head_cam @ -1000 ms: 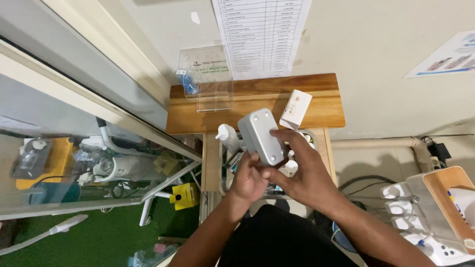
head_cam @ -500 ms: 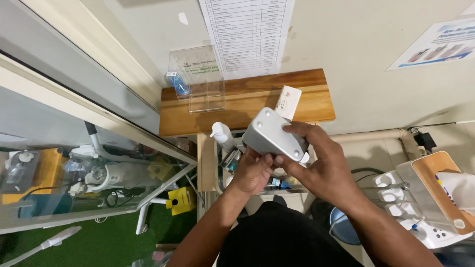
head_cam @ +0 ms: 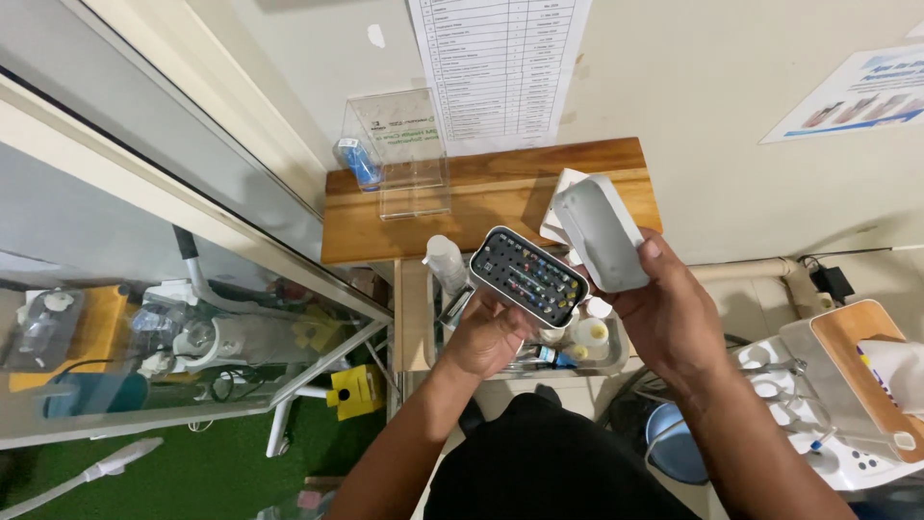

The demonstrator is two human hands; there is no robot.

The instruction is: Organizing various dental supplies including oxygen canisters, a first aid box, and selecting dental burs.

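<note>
Opened bur case [head_cam: 528, 275] gripped in my left hand [head_cam: 491, 332], its grey lid [head_cam: 599, 231] (just lifted clear) clasped in my right hand [head_cam: 664, 318]; next, lid needs parking.

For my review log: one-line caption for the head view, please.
Left hand holds an open bur tray, right hand its grey lid, above a wooden shelf.

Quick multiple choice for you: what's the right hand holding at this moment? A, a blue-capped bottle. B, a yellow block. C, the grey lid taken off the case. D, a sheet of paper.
C: the right hand grips the grey lid, lifted clear of the open case with small coloured pieces in rows, which sits on the left hand.
</note>
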